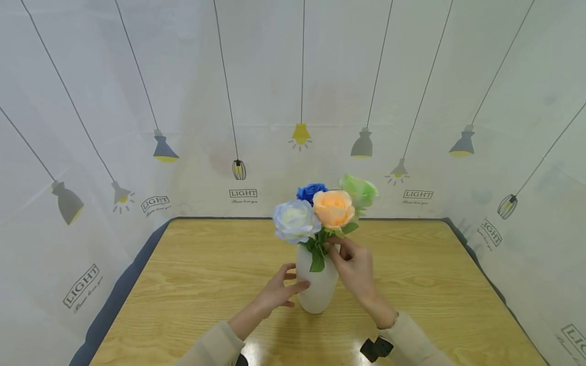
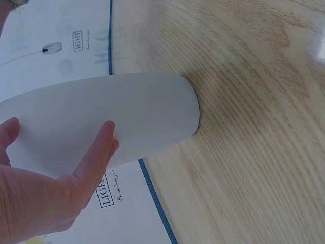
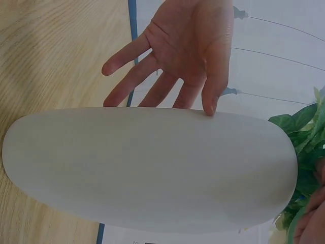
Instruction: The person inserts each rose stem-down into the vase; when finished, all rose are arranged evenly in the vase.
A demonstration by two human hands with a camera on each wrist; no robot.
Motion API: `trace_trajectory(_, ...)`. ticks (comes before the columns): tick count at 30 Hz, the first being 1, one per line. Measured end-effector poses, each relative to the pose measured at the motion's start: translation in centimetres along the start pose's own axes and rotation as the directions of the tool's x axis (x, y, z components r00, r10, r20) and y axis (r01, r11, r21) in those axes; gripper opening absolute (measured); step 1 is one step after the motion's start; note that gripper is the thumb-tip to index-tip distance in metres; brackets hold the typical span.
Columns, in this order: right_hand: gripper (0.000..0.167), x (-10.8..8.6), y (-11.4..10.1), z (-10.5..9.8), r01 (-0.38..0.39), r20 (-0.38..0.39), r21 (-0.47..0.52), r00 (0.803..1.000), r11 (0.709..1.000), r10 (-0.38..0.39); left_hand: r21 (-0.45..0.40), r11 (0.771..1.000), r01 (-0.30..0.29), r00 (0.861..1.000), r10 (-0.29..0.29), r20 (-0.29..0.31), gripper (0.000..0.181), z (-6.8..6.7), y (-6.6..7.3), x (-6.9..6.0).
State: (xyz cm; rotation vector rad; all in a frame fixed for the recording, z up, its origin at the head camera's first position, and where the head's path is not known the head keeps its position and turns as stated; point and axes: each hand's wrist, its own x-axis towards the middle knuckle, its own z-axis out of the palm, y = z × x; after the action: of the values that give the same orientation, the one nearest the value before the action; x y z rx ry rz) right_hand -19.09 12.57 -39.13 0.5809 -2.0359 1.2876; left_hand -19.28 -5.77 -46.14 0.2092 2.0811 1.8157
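Note:
A white vase [image 1: 317, 284] stands upright on the table. From its mouth rise a pale blue rose [image 1: 296, 221], a dark blue rose [image 1: 312, 192], an orange rose [image 1: 334, 209] and a light green rose [image 1: 359, 192], with green leaves [image 1: 317, 259] over the rim. My left hand [image 1: 278, 291] touches the vase's left side, its fingers spread and fairly straight, as the right wrist view [image 3: 185, 56] also shows. At the mouth, my right hand [image 1: 354, 264] pinches a green rose stem between thumb and fingers; which bloom it belongs to is hidden.
The wood-grain table [image 1: 206, 259] spreads around the vase. White sheeting [image 1: 192, 101] printed with lamps hangs behind it and at both sides. Dark edging [image 1: 123, 290] runs along the table's border. A black device [image 1: 376, 349] sits by the right sleeve.

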Motion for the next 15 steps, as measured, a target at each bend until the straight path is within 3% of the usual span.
trace_trajectory(5, 0.009, -0.1, -1.7, -0.1, -0.032, -0.002, 0.005, 0.999, 0.999, 0.032, 0.001, 1.000, -0.004, 1.000, 0.004, 0.007, 0.069, 0.0, 0.1, -0.1)
trace_trajectory(15, 0.011, -0.9, -1.4, 0.3, -0.086, -0.006, 0.019, 0.996, 0.996, 0.086, 0.003, 1.000, -0.003, 1.000, 0.003, 0.009, 0.070, 0.0, 0.0, 0.0)
